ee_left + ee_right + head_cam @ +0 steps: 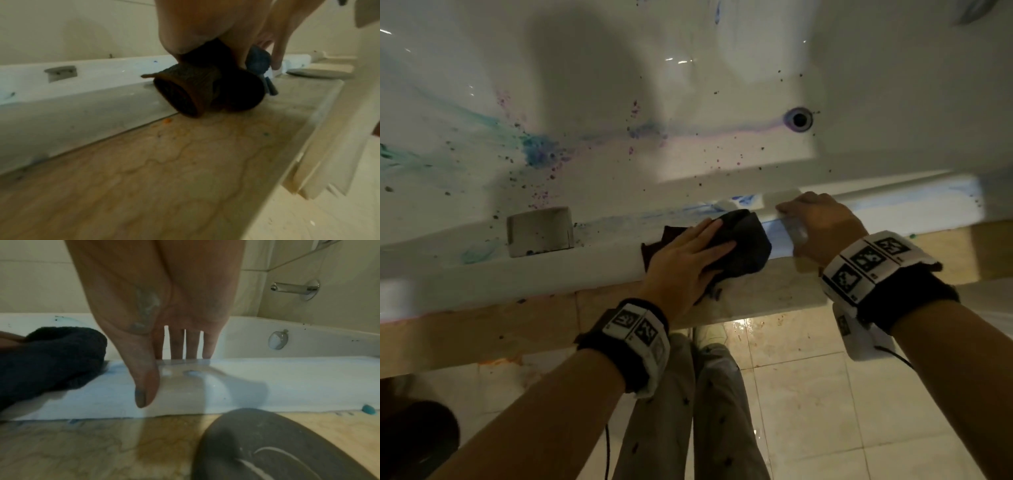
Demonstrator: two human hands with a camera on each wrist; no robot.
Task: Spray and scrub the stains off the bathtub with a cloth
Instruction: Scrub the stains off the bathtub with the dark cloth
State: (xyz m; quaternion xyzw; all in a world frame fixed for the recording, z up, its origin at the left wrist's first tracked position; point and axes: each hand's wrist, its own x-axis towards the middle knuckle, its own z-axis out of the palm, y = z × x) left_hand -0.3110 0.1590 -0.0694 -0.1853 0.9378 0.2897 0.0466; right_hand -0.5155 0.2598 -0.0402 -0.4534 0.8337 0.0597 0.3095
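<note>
The white bathtub carries teal, blue and purple stains across its floor. A blue smear runs along the near rim. My left hand presses a dark cloth flat onto that rim with straight fingers; the left wrist view shows the cloth bunched under the palm. Just to its right, my right hand grips a clear plastic bottle against the rim. In the right wrist view the bottle sits between thumb and fingers, with the cloth at the left.
The drain lies at the tub's right end. A rectangular recess cuts the rim to the left. A chrome spout and an overflow knob sit on the far side. A marble ledge fronts the tub above the wet tiled floor.
</note>
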